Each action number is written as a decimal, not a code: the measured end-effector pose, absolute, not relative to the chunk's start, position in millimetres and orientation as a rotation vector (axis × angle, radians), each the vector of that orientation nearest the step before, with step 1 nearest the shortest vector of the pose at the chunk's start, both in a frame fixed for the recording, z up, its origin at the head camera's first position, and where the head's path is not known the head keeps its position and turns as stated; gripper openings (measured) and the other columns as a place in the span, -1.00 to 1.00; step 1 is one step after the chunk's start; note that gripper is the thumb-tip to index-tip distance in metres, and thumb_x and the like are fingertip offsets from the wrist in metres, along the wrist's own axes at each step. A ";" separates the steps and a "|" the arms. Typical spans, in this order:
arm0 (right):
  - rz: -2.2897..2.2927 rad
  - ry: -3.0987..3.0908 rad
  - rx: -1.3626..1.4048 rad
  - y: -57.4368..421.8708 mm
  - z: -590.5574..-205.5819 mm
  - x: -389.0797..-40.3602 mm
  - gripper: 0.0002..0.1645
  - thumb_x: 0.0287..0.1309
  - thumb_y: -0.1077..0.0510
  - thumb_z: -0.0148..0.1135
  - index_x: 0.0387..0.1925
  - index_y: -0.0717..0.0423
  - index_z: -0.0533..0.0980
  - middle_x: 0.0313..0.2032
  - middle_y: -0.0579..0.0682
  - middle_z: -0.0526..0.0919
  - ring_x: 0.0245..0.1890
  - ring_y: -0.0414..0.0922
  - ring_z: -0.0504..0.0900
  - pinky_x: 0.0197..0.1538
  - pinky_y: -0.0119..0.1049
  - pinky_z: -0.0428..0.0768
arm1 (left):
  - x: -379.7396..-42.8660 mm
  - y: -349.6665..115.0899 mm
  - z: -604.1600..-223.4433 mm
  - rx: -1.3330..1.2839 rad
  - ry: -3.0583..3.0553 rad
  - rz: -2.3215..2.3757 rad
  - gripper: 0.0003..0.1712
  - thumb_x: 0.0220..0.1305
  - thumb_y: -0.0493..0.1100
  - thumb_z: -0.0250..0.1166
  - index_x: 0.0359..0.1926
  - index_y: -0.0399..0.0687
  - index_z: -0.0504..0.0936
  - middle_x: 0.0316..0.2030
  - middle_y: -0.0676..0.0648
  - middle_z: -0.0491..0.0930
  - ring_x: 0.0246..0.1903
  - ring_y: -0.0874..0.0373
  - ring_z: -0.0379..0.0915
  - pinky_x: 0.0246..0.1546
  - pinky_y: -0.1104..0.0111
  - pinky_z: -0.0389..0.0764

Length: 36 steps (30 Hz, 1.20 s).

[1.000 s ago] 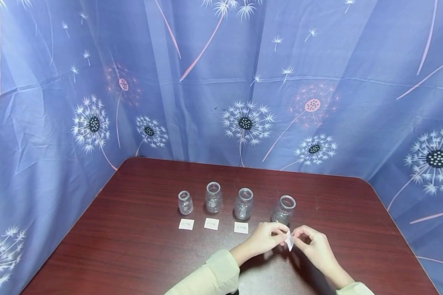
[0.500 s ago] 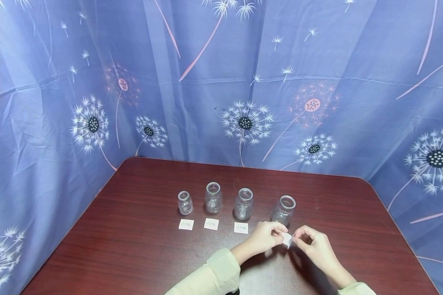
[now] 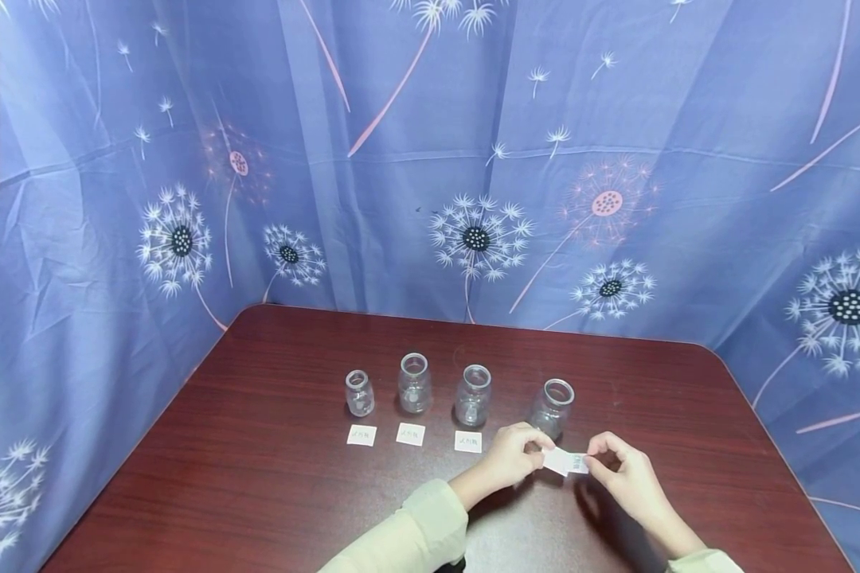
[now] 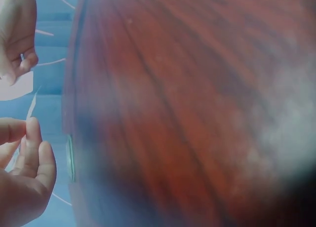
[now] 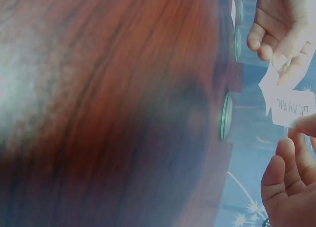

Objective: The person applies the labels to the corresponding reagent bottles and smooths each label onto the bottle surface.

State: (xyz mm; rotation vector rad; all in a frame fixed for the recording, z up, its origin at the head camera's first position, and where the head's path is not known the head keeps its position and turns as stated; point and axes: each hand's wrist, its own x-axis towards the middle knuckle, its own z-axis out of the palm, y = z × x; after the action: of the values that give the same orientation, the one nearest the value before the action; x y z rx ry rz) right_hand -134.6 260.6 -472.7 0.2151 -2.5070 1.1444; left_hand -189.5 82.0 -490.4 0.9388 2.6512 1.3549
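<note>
Pinched between thumb and finger of my right hand (image 3: 627, 475) is a small white label (image 3: 579, 463) with handwriting, its written face plain in the right wrist view. My left hand (image 3: 504, 461) pinches a blank white slip (image 3: 557, 461) that looks like the label's backing paper. Label and slip meet or overlap between the hands; whether they still stick together I cannot tell. Just behind the left hand stands the rightmost glass jar (image 3: 553, 407), its lower part partly hidden. In the left wrist view the slip shows as a thin edge.
Three more open glass jars stand in a row leftward: one (image 3: 473, 398), another (image 3: 415, 386) and a smaller one (image 3: 361, 398). Before each lies a written label (image 3: 468, 442) on the dark red table (image 3: 279, 493). A blue dandelion-print curtain (image 3: 373, 199) surrounds the table.
The folded white paper between the hands has opened out into the slip and the written label. My right hand has moved slightly right, drawing the label away from the left hand.
</note>
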 end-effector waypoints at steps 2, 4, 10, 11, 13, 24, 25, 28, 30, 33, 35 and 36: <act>1.131 -2.517 0.197 262.1 -472.1 -134.6 -0.75 -0.24 0.41 0.28 -0.54 0.13 0.39 -0.62 -0.29 0.40 -0.67 -0.44 0.33 -0.63 -0.47 0.36 | -190.7 82.9 -491.3 0.970 2.693 1.286 -0.77 -0.12 -0.32 0.23 -0.33 -0.06 0.65 -0.43 0.02 0.56 -0.49 0.46 0.39 -0.44 0.72 0.33; 1.126 -2.523 0.186 263.0 -471.7 -135.0 -0.76 -0.23 0.41 0.27 -0.53 0.14 0.39 -0.63 -0.29 0.40 -0.66 -0.44 0.34 -0.62 -0.47 0.37 | -191.8 84.0 -492.9 1.019 2.760 1.163 -0.78 -0.10 -0.29 0.24 -0.33 -0.02 0.65 -0.42 0.06 0.57 -0.46 0.44 0.41 -0.42 0.71 0.33; 1.116 -2.538 0.172 263.1 -472.0 -135.5 -0.80 -0.20 0.42 0.24 -0.53 0.14 0.41 -0.62 -0.27 0.40 -0.66 -0.44 0.33 -0.61 -0.47 0.36 | -192.8 88.1 -497.5 1.066 2.899 0.836 -0.81 -0.10 -0.18 0.28 -0.35 0.09 0.64 -0.40 0.14 0.58 -0.42 0.40 0.45 -0.42 0.64 0.36; 1.116 -2.540 0.166 262.8 -472.1 -135.4 -0.79 -0.21 0.43 0.24 -0.53 0.13 0.41 -0.62 -0.26 0.41 -0.66 -0.43 0.32 -0.62 -0.47 0.35 | -192.7 88.6 -498.1 1.057 2.905 0.818 -0.81 -0.11 -0.18 0.29 -0.35 0.09 0.63 -0.42 0.14 0.57 -0.43 0.40 0.44 -0.44 0.63 0.35; 1.110 -2.548 0.155 262.4 -472.6 -135.3 -0.76 -0.23 0.44 0.24 -0.54 0.11 0.42 -0.61 -0.25 0.41 -0.67 -0.43 0.32 -0.62 -0.47 0.35 | -192.5 89.3 -498.9 1.044 2.922 0.786 -0.80 -0.12 -0.16 0.30 -0.35 0.11 0.63 -0.47 0.15 0.55 -0.46 0.40 0.42 -0.47 0.62 0.34; 1.126 -2.551 0.166 262.1 -472.9 -133.7 -0.77 -0.22 0.46 0.23 -0.53 0.12 0.44 -0.59 -0.16 0.47 -0.64 -0.43 0.35 -0.59 -0.48 0.37 | -191.7 88.7 -494.1 1.047 3.033 0.759 -0.74 -0.13 -0.08 0.32 -0.29 0.13 0.62 -0.40 0.14 0.59 -0.38 0.31 0.51 -0.44 0.52 0.42; 1.127 -2.547 0.173 261.8 -472.8 -133.8 -0.77 -0.22 0.46 0.23 -0.53 0.13 0.44 -0.59 -0.16 0.48 -0.63 -0.43 0.36 -0.58 -0.48 0.37 | -192.0 88.4 -491.9 1.055 3.039 0.788 -0.75 -0.11 -0.08 0.30 -0.28 0.14 0.62 -0.38 0.15 0.59 -0.38 0.33 0.51 -0.44 0.54 0.42; 1.133 -2.540 0.201 260.6 -472.3 -133.9 -0.76 -0.23 0.46 0.24 -0.54 0.10 0.44 -0.59 -0.18 0.48 -0.63 -0.43 0.36 -0.58 -0.48 0.38 | -193.0 88.3 -483.9 1.121 3.025 0.868 -0.75 -0.03 -0.05 0.26 -0.23 0.17 0.60 -0.35 0.19 0.57 -0.40 0.41 0.48 -0.44 0.63 0.38; 1.137 -2.540 0.219 259.6 -472.0 -133.7 -0.75 -0.22 0.45 0.25 -0.54 0.07 0.44 -0.59 -0.19 0.49 -0.62 -0.44 0.36 -0.58 -0.48 0.37 | -192.6 88.2 -477.7 1.189 3.004 0.883 -0.76 0.02 -0.03 0.24 -0.21 0.19 0.59 -0.33 0.21 0.56 -0.41 0.47 0.44 -0.45 0.69 0.33; 1.137 -2.546 0.258 257.1 -471.0 -133.5 -0.73 -0.21 0.44 0.26 -0.55 0.04 0.44 -0.59 -0.21 0.50 -0.62 -0.45 0.35 -0.58 -0.49 0.36 | -190.1 87.9 -468.2 1.302 2.965 0.863 -0.78 0.04 -0.04 0.23 -0.21 0.18 0.58 -0.34 0.22 0.56 -0.42 0.49 0.41 -0.45 0.75 0.27; 1.137 -2.544 0.290 254.3 -469.1 -133.1 -0.73 -0.21 0.45 0.26 -0.55 0.04 0.45 -0.60 -0.18 0.51 -0.63 -0.46 0.34 -0.60 -0.49 0.35 | -187.6 88.2 -464.0 1.339 2.954 0.826 -0.78 0.03 -0.04 0.24 -0.23 0.18 0.58 -0.35 0.23 0.55 -0.40 0.49 0.42 -0.43 0.76 0.27; 1.136 -2.539 0.308 252.3 -467.1 -132.5 -0.73 -0.22 0.46 0.25 -0.56 0.06 0.45 -0.61 -0.15 0.52 -0.63 -0.46 0.34 -0.60 -0.49 0.35 | -186.4 88.5 -462.4 1.345 2.948 0.809 -0.79 0.03 -0.04 0.24 -0.23 0.18 0.59 -0.36 0.23 0.55 -0.39 0.49 0.42 -0.42 0.77 0.27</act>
State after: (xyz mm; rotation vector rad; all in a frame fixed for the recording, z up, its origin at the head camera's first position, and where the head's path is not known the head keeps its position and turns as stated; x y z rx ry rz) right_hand -132.5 252.3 -467.1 0.3084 -2.5386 1.1361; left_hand -186.4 88.5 -462.4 1.3449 2.9480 0.8091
